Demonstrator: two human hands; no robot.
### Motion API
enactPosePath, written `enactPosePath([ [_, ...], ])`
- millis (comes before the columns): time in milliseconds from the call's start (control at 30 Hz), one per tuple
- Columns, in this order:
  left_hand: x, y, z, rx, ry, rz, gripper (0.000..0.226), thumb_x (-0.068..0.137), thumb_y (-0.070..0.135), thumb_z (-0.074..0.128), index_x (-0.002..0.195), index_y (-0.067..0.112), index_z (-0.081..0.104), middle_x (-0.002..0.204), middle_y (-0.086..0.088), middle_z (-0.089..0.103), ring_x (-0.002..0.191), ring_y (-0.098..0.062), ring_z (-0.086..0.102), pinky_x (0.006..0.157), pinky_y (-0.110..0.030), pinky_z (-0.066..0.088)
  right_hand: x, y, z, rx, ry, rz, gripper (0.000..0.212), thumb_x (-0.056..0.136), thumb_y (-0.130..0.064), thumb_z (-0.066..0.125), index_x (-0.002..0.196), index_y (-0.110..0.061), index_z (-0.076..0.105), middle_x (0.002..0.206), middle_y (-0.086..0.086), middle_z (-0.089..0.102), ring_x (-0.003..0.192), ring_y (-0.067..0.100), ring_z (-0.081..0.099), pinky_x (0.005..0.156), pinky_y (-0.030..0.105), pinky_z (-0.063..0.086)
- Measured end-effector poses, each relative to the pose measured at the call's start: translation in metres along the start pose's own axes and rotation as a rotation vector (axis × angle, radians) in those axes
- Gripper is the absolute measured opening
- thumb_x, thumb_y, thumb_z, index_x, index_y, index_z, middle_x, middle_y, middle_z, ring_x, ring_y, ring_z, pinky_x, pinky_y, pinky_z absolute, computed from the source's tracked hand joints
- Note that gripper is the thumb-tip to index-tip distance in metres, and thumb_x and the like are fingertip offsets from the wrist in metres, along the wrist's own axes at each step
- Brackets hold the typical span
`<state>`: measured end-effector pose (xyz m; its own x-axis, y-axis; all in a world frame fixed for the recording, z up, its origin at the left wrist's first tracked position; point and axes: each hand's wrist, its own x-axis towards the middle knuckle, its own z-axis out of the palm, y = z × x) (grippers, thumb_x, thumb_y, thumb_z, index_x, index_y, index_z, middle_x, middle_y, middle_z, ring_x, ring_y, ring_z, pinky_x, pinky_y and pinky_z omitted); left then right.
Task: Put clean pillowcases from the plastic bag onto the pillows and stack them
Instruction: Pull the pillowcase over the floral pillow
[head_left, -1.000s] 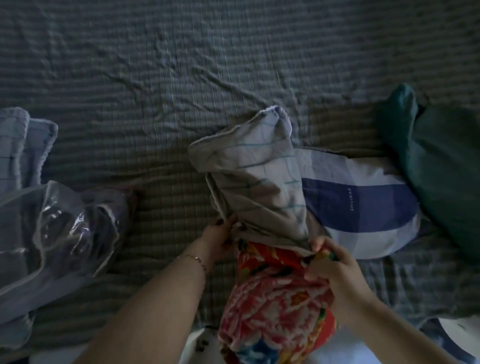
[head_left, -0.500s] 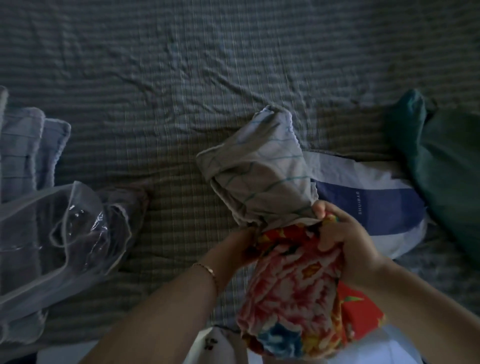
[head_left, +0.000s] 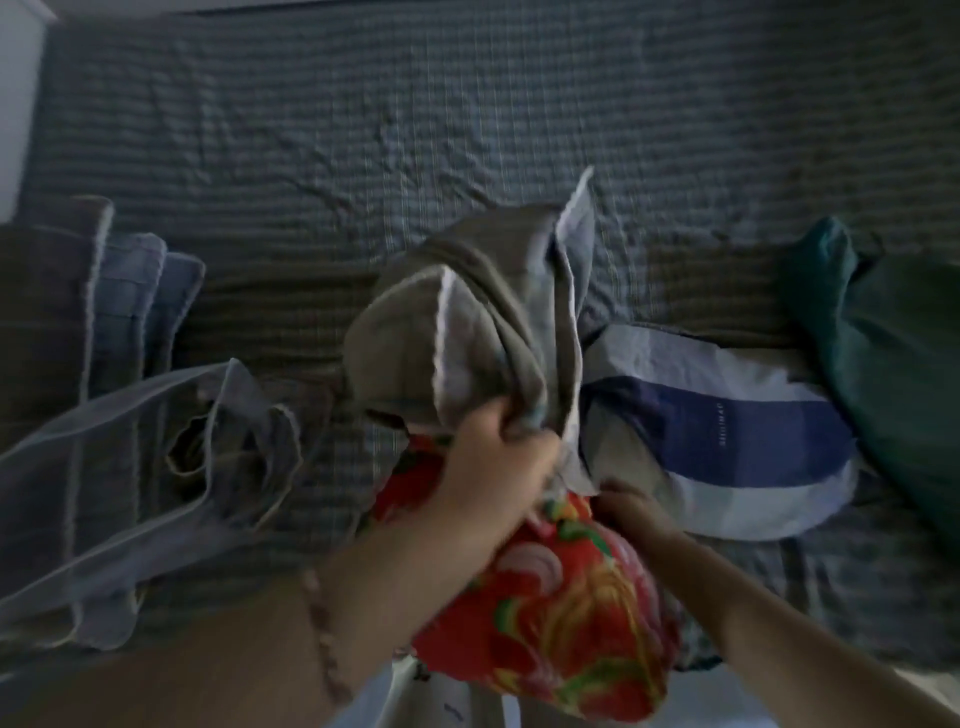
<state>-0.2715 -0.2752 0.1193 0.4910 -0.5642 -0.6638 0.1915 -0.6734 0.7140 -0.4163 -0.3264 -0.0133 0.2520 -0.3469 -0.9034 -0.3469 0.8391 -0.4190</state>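
My left hand (head_left: 498, 452) bunches the pillowcase (head_left: 467, 322) to draw it over the pillow (head_left: 561, 613); my right hand (head_left: 631, 512) grips the pillow steady.

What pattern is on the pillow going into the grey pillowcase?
The pillow has a red floral print with pink, yellow and green, seen in the head view.

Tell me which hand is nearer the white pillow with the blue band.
Right. The right hand is beside the blue-banded pillow, on the floral pillow; the left hand grips the grey pillowcase farther left.
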Motion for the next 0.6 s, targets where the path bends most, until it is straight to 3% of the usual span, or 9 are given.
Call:
enactPosePath([
  [67, -0.002, -0.037, 0.03, 0.174, -0.06, -0.134, 0.044, 0.083, 0.023, 0.057, 0.126, 0.014, 0.052, 0.118, -0.007, 0.059, 0.111, -0.024, 0.056, 0.093, -0.03, 0.045, 0.013, 0.016, -0.019, -0.138, 0.117, 0.097, 0.012, 0.082, 0.003, 0.057, 0.07, 0.0, 0.056, 0.061, 0.014, 0.055, 0.045, 0.017, 0.056, 0.044, 0.021, 0.044],
  [100, -0.001, -0.057, 0.044, 0.263, -0.117, -0.209, 0.043, 0.087, 0.025, 0.055, 0.129, 0.015, 0.048, 0.126, -0.005, 0.054, 0.118, -0.025, 0.051, 0.095, -0.028, 0.04, 0.016, 0.018, -0.03, -0.299, 0.206, 0.133, 0.018, 0.089, -0.002, 0.053, 0.071, -0.004, 0.055, 0.062, 0.01, 0.051, 0.049, 0.017, 0.051, 0.047, 0.023, 0.04],
  [167, 0.003, -0.096, 0.062, 0.382, -0.275, -0.272, 0.022, 0.092, 0.027, 0.052, 0.113, 0.019, 0.051, 0.114, -0.002, 0.058, 0.114, -0.024, 0.055, 0.086, -0.025, 0.042, 0.022, 0.019, -0.047, -0.645, 0.321, 0.116, 0.028, 0.092, -0.004, 0.046, 0.064, -0.008, 0.047, 0.062, 0.006, 0.044, 0.054, 0.015, 0.04, 0.049, 0.026, 0.032],
  [233, 0.019, -0.122, 0.064, 0.58, -0.393, -0.115, 0.009, 0.095, 0.021, 0.047, 0.09, 0.017, 0.054, 0.086, 0.002, 0.054, 0.097, -0.024, 0.059, 0.074, -0.026, 0.041, 0.03, 0.014, -0.051, -0.855, 0.304, 0.042, 0.035, 0.094, -0.008, 0.044, 0.06, -0.015, 0.041, 0.07, 0.006, 0.047, 0.057, 0.015, 0.039, 0.057, 0.026, 0.032],
  [300, 0.045, -0.136, 0.048, 0.738, -0.292, 0.149, 0.007, 0.09, 0.014, 0.049, 0.088, 0.016, 0.055, 0.088, 0.001, 0.052, 0.093, -0.022, 0.054, 0.076, -0.028, 0.043, 0.036, 0.006, -0.042, -1.029, 0.268, -0.028, 0.029, 0.097, -0.014, 0.04, 0.069, -0.015, 0.047, 0.087, 0.008, 0.05, 0.071, 0.018, 0.044, 0.069, 0.025, 0.033],
  [367, 0.085, -0.143, 0.024, 0.864, -0.042, 0.401, 0.035, 0.08, 0.011, 0.059, 0.114, 0.017, 0.057, 0.122, -0.006, 0.049, 0.111, -0.025, 0.049, 0.092, -0.034, 0.043, 0.048, -0.001, -0.031, -1.159, 0.24, -0.157, 0.02, 0.097, -0.015, 0.038, 0.091, -0.01, 0.057, 0.099, 0.009, 0.058, 0.081, 0.019, 0.05, 0.072, 0.027, 0.039],
  [467, 0.14, -0.144, -0.021, 1.073, 0.15, 0.348, 0.065, 0.081, 0.023, 0.065, 0.139, 0.019, 0.038, 0.146, -0.008, 0.029, 0.133, -0.029, 0.031, 0.103, -0.041, 0.033, 0.061, -0.011, -0.01, -1.192, 0.207, -0.395, 0.02, 0.095, -0.022, 0.046, 0.111, -0.016, 0.058, 0.115, 0.004, 0.057, 0.093, 0.019, 0.056, 0.079, 0.029, 0.045],
  [533, 0.175, -0.145, -0.041, 1.154, 0.161, 0.278, 0.06, 0.086, 0.033, 0.061, 0.139, 0.017, 0.039, 0.144, -0.006, 0.033, 0.13, -0.028, 0.034, 0.1, -0.041, 0.036, 0.078, -0.02, 0.007, -1.185, 0.192, -0.523, 0.032, 0.094, -0.03, 0.051, 0.124, -0.018, 0.054, 0.123, 0.003, 0.052, 0.11, 0.021, 0.052, 0.089, 0.029, 0.042],
  [600, 0.198, -0.146, -0.045, 1.056, 0.217, 0.323, 0.044, 0.086, 0.029, 0.063, 0.124, 0.011, 0.053, 0.128, -0.01, 0.047, 0.117, -0.034, 0.043, 0.092, -0.041, 0.039, 0.101, -0.029, 0.026, -1.301, 0.188, -0.59, 0.04, 0.093, -0.032, 0.051, 0.13, -0.017, 0.048, 0.13, 0.005, 0.047, 0.12, 0.025, 0.046, 0.096, 0.033, 0.039],
])
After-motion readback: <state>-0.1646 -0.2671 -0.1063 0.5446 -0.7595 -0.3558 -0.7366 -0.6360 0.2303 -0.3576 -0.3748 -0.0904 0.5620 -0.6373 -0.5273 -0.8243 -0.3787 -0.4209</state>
